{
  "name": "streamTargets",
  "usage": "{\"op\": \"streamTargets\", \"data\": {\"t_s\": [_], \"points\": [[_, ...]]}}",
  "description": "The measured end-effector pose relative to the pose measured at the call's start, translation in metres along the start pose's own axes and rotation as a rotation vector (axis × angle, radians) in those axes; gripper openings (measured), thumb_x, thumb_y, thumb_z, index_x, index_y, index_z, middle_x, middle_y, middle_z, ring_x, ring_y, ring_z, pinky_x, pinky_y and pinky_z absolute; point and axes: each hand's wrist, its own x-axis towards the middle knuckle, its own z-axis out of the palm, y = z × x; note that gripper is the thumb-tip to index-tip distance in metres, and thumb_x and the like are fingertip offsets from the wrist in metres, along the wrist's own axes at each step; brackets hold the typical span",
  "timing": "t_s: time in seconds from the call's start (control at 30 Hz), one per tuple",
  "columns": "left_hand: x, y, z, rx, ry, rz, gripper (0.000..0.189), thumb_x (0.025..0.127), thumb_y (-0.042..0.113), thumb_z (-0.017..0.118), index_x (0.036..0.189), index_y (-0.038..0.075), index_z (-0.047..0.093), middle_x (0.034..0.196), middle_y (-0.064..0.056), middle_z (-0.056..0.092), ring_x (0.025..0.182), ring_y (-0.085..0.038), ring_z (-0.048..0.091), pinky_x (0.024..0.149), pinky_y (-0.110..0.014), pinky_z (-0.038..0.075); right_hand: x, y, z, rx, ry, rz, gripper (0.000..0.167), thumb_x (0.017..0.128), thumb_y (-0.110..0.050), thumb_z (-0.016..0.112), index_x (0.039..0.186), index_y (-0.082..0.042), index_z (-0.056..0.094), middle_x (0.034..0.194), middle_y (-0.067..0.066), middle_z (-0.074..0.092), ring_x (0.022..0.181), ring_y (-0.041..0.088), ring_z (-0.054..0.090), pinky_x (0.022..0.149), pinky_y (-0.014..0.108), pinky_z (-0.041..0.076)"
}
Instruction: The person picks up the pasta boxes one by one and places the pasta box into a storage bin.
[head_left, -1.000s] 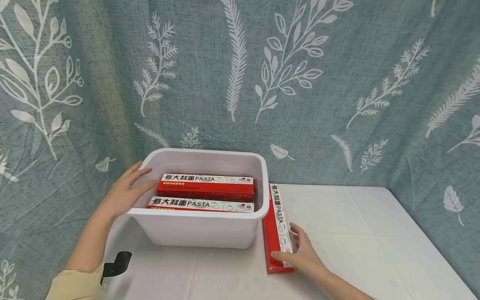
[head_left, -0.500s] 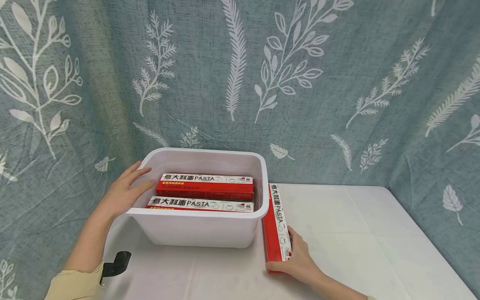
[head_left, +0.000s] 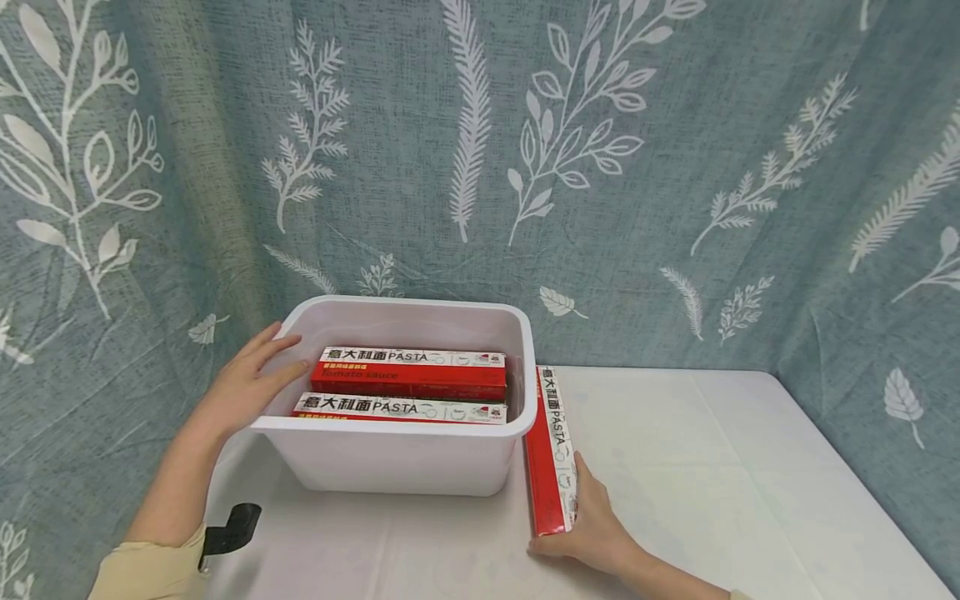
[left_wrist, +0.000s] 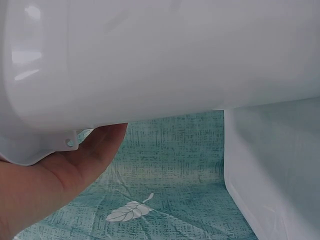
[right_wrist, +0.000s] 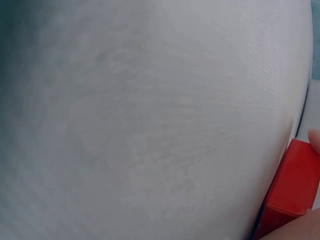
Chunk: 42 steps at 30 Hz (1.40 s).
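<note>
A white plastic bin (head_left: pixel 397 458) stands on the table holding two red-and-white pasta boxes, a rear one (head_left: pixel 408 379) and a front one (head_left: pixel 397 408), side by side. My left hand (head_left: pixel 240 387) holds the bin's left rim; in the left wrist view, part of that hand (left_wrist: pixel 75 172) shows below the rim. Right of the bin, a third pasta box (head_left: pixel 546 467) points away from me. My right hand (head_left: pixel 596 525) grips its near end, the thumb at the front end and fingers along the right side. The right wrist view catches only this box's red corner (right_wrist: pixel 295 180).
A white cloth covers the table (head_left: pixel 690 467), which extends to the right of the third box. Behind it hangs a blue-green curtain (head_left: pixel 405 167) with white leaf prints. A black strap device (head_left: pixel 232 529) is on my left wrist.
My right hand has closed from a loose hold over the third box to a grip at its near end, and that end appears slightly raised. The left hand and bin stay put.
</note>
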Motion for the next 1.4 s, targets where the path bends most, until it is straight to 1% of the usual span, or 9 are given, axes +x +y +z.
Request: {"op": "streamTargets", "data": {"t_s": [0.13, 0.3, 0.43, 0.53, 0.67, 0.87, 1.03, 1.23, 1.4], "points": [[0.001, -0.001, -0.001, 0.001, 0.000, 0.000, 0.069, 0.101, 0.041, 0.047, 0.151, -0.003, 0.029, 0.161, -0.022, 0.001, 0.142, -0.054, 0.002, 0.097, -0.079, 0.014, -0.001, -0.002, 0.000, 0.003, 0.003, -0.004, 0.130, 0.057, -0.029, 0.092, 0.156, -0.010, 0.009, 0.142, 0.003, 0.042, 0.119, 0.018, 0.042, 0.097, 0.044, 0.040], [0.003, -0.002, -0.001, 0.005, -0.002, -0.004, 0.069, 0.101, 0.041, 0.047, 0.151, -0.002, 0.029, 0.161, -0.022, 0.001, 0.141, -0.054, 0.002, 0.097, -0.080, 0.015, -0.002, -0.004, -0.002, -0.017, 0.002, 0.054, 0.131, 0.057, -0.033, 0.090, 0.156, -0.007, 0.008, 0.143, 0.007, 0.039, 0.121, 0.021, 0.038, 0.097, 0.045, 0.039], [0.005, -0.003, -0.003, 0.005, -0.010, -0.005, 0.069, 0.101, 0.042, 0.046, 0.151, -0.002, 0.028, 0.161, -0.022, 0.000, 0.142, -0.054, 0.001, 0.097, -0.080, 0.015, -0.002, -0.006, -0.005, 0.006, 0.004, 0.100, 0.127, 0.059, -0.034, 0.089, 0.155, -0.009, 0.010, 0.144, 0.006, 0.038, 0.120, 0.021, 0.040, 0.095, 0.043, 0.041], [0.006, -0.003, -0.003, 0.003, -0.017, -0.006, 0.070, 0.101, 0.043, 0.046, 0.151, -0.002, 0.027, 0.161, -0.021, 0.000, 0.142, -0.054, 0.001, 0.097, -0.080, 0.014, -0.003, -0.007, -0.008, 0.026, 0.022, 0.132, 0.123, 0.060, -0.033, 0.088, 0.155, -0.012, 0.012, 0.142, 0.005, 0.041, 0.117, 0.020, 0.045, 0.092, 0.041, 0.043], [0.008, -0.003, -0.004, 0.001, -0.019, -0.002, 0.070, 0.101, 0.043, 0.047, 0.151, -0.002, 0.028, 0.161, -0.022, 0.000, 0.142, -0.054, 0.001, 0.097, -0.080, 0.014, -0.006, -0.009, -0.014, 0.014, 0.048, 0.164, 0.119, 0.062, -0.034, 0.088, 0.154, -0.015, 0.016, 0.138, 0.005, 0.047, 0.111, 0.018, 0.050, 0.086, 0.038, 0.045], [0.009, -0.003, -0.004, 0.001, -0.015, 0.010, 0.070, 0.101, 0.043, 0.048, 0.151, -0.003, 0.029, 0.161, -0.022, 0.001, 0.142, -0.054, 0.003, 0.098, -0.079, 0.014, -0.010, -0.015, -0.020, -0.016, 0.073, 0.181, 0.113, 0.064, -0.034, 0.088, 0.154, -0.017, 0.021, 0.138, 0.006, 0.048, 0.109, 0.018, 0.051, 0.079, 0.035, 0.048], [0.011, -0.003, -0.004, -0.002, -0.020, 0.011, 0.070, 0.100, 0.042, 0.049, 0.151, -0.003, 0.029, 0.161, -0.021, 0.002, 0.142, -0.053, 0.003, 0.099, -0.078, 0.014, -0.013, -0.021, -0.026, -0.019, 0.119, 0.171, 0.108, 0.067, -0.032, 0.087, 0.154, -0.016, 0.025, 0.141, 0.008, 0.047, 0.115, 0.022, 0.049, 0.082, 0.035, 0.049], [0.014, -0.005, -0.005, -0.003, -0.027, 0.000, 0.070, 0.101, 0.044, 0.047, 0.151, -0.002, 0.028, 0.161, -0.021, 0.000, 0.142, -0.054, 0.001, 0.097, -0.079, 0.015, -0.016, -0.027, -0.032, 0.035, 0.188, 0.135, 0.100, 0.071, -0.027, 0.085, 0.153, -0.012, 0.030, 0.139, 0.011, 0.048, 0.119, 0.027, 0.047, 0.084, 0.036, 0.051], [0.015, -0.004, -0.005, 0.001, -0.029, 0.005, 0.071, 0.101, 0.044, 0.048, 0.151, -0.002, 0.029, 0.161, -0.021, 0.001, 0.142, -0.053, 0.002, 0.098, -0.079, 0.014, -0.015, -0.033, -0.039, 0.157, 0.223, 0.169, 0.091, 0.074, -0.020, 0.081, 0.152, -0.014, 0.033, 0.139, 0.012, 0.046, 0.122, 0.029, 0.043, 0.079, 0.035, 0.056]]}}
